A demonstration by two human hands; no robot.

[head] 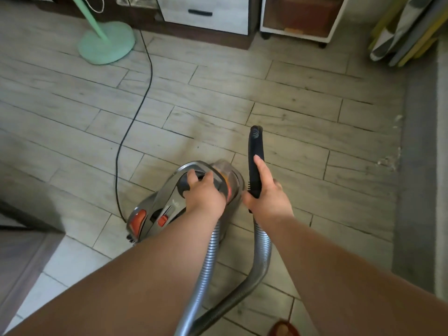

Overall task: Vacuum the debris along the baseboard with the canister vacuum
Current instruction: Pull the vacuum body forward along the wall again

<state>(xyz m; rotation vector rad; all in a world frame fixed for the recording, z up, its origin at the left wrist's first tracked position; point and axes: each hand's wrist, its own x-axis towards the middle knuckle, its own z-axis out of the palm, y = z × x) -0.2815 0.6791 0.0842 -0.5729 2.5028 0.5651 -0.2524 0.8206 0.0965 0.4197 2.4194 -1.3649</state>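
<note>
Partly hidden under the left forearm: rear of the canister vacuum point(169, 202), blurred at its clear dust bin. Cut off by the bottom edge: both arms and the lower loop of the ribbed hose point(263, 251). Hard to make out near the right edge: pale specks of debris point(388, 162) beside a grey strip point(417, 166), too small to identify. Cropped at the top: mint fan base point(106, 43) and drawer cabinet point(206, 13). Not clear whether lifted or resting on the plank floor point(291, 93).

Below centre of the frame: vacuum body directly under the left hand point(204, 192), fingers curled round the top carry handle. Just to the right: right hand point(266, 197), clamped on the black wand grip point(254, 146), thumb laid along the tube. Hands side by side, apart, not touching. Vacuum well apart from the debris.

Long axis of the body: lower left to upper right, dust-bin end toward upper right, orange buttons and power cord point(143, 98) at the lower-left end. Wand grip near vertical in the frame, open end toward the top.
</note>
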